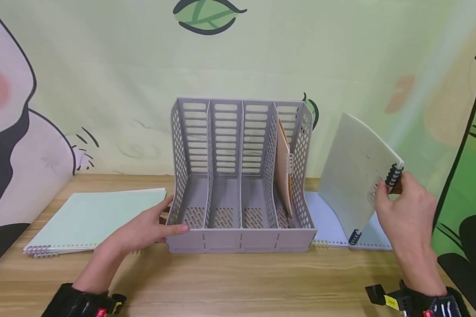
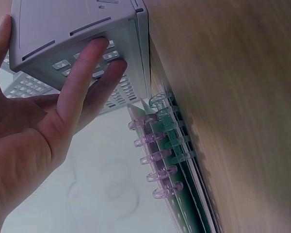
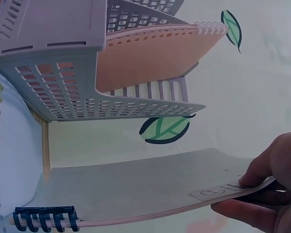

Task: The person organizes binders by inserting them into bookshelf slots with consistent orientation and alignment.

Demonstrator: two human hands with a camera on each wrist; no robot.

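Pale grey notebook point(image 1: 355, 174), slightly bowed, with dark binding rings point(image 1: 394, 175).

From my station I note a pale-grey, black-ringed notebook point(image 1: 355, 169) held tilted, slightly bowed, right of an upright greyish-purple four-compartment rack point(image 1: 239, 241).

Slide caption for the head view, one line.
Left hand against a four-slot file rack, right hand pinching a black-ringed notebook beside it.

Desk area point(image 1: 262, 281), notebooks point(image 1: 99, 215), cartoon backdrop point(image 1: 123, 66)
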